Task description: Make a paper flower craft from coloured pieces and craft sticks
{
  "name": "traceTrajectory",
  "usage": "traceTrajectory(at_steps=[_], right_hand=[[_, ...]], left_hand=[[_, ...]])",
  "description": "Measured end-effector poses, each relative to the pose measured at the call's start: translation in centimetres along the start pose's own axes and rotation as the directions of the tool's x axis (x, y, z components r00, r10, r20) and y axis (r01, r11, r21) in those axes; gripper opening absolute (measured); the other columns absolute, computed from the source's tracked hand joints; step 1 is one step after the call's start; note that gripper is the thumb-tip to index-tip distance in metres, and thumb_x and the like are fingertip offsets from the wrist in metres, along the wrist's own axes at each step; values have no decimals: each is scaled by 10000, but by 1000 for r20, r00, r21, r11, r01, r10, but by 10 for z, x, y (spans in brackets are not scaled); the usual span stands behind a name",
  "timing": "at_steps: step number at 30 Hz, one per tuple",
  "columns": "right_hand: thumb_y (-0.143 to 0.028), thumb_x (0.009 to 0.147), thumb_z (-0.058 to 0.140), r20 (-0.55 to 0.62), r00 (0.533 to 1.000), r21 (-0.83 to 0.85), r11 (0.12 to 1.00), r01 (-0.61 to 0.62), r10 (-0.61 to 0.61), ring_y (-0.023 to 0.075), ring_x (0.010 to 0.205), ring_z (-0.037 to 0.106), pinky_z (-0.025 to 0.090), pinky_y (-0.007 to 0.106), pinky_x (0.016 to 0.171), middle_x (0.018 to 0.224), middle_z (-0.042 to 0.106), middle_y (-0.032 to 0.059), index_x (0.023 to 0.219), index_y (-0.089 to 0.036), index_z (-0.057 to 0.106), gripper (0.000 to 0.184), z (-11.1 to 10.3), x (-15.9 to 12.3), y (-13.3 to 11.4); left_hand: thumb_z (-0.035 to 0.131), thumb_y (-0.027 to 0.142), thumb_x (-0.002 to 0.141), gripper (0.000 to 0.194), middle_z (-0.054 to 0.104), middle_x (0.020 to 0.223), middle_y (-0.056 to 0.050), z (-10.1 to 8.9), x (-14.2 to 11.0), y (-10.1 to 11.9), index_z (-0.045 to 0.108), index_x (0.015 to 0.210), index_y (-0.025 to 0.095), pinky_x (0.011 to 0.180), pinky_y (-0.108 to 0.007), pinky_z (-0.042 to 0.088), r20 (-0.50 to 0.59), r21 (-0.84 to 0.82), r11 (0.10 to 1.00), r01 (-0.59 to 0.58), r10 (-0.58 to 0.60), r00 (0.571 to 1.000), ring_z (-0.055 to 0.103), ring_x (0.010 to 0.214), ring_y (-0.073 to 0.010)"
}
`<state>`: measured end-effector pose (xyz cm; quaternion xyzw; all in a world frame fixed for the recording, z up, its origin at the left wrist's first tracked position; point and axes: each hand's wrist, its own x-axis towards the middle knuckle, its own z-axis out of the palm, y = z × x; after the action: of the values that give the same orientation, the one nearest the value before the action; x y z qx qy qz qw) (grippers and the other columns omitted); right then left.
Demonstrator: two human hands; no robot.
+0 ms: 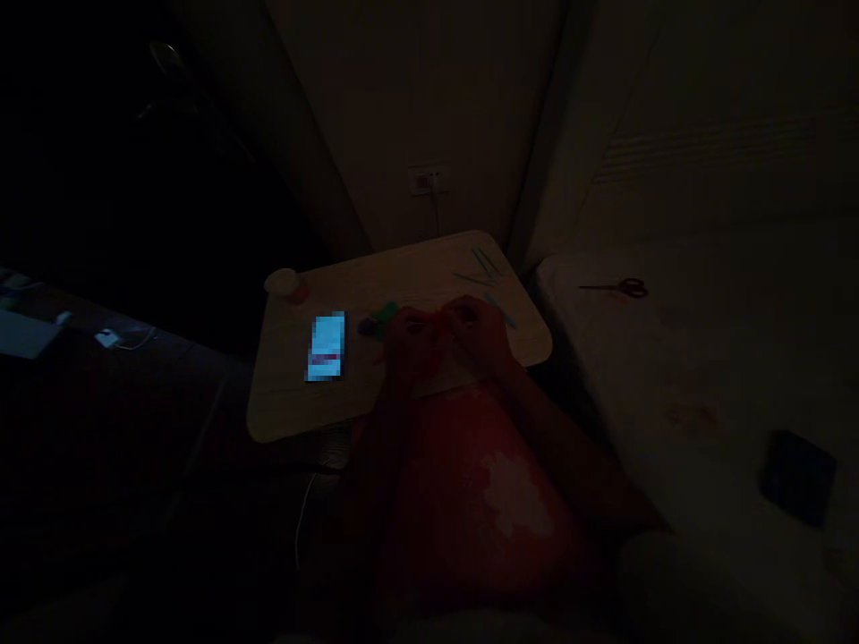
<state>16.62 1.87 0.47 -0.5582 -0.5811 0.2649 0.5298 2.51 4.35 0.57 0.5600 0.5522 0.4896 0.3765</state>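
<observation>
The view is very dark. Over the near side of a small wooden table [295,407], my left hand [404,340] and my right hand [481,329] are close together with fingers curled in. Between them they hold a small red piece [440,322], whose kind I cannot make out. Just left of my left hand lie a green piece [386,313] and a dark purple lump [366,326]. A thin blue-green strip [508,317] lies beside my right hand, and several more strips [484,261] lie near the far right corner.
A lit phone [327,347] lies on the table's left part, with a pale cup [284,283] behind it. Scissors [627,287] and a dark blue object [798,477] rest on the pale surface to the right. A wall socket [428,180] holds a plugged cable.
</observation>
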Motion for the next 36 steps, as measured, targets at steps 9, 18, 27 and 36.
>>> traceTrajectory(at_steps=[9, 18, 27, 36], right_hand=[[-212, 816, 654, 29, 1000, -61, 998, -10, 12, 170, 692, 658, 481, 274, 647, 764, 724, 40, 842, -180, 696, 59, 1, 1, 1], [-187, 865, 645, 118, 982, -245, 954, 171, -146, 228, 858, 694, 527, 349, 814, 916, 767, 90, 896, -201, 792, 151, -8, 4, 2], [-279, 866, 701, 56, 988, -182, 972, 150, -142, 223, 884, 712, 559, 350, 826, 996, 777, 95, 986, -204, 782, 163, -9, 5, 4], [-228, 792, 686, 15, 1000, -31, 999, 22, -22, 206, 790, 715, 555, 325, 752, 880, 790, 65, 867, -201, 796, 136, -10, 7, 6]], left_hand=[[657, 149, 726, 85, 665, 751, 7, 3, -1, -8, 597, 763, 197, 652, -237, 527, 26, -76, 997, 0, 2, 1000, 643, 719, -147], [694, 209, 801, 32, 697, 910, -52, -6, -7, 6, 679, 826, 197, 744, -287, 504, 97, 210, 906, -368, 355, 930, 625, 815, -178], [657, 163, 771, 40, 667, 736, -2, -5, -3, 2, 633, 760, 193, 657, -250, 484, 11, 122, 971, -207, 207, 978, 607, 695, -148], [657, 208, 793, 117, 734, 916, -46, -1, -3, -2, 684, 906, 194, 684, -252, 538, 124, -19, 987, -158, 159, 979, 671, 779, -167]])
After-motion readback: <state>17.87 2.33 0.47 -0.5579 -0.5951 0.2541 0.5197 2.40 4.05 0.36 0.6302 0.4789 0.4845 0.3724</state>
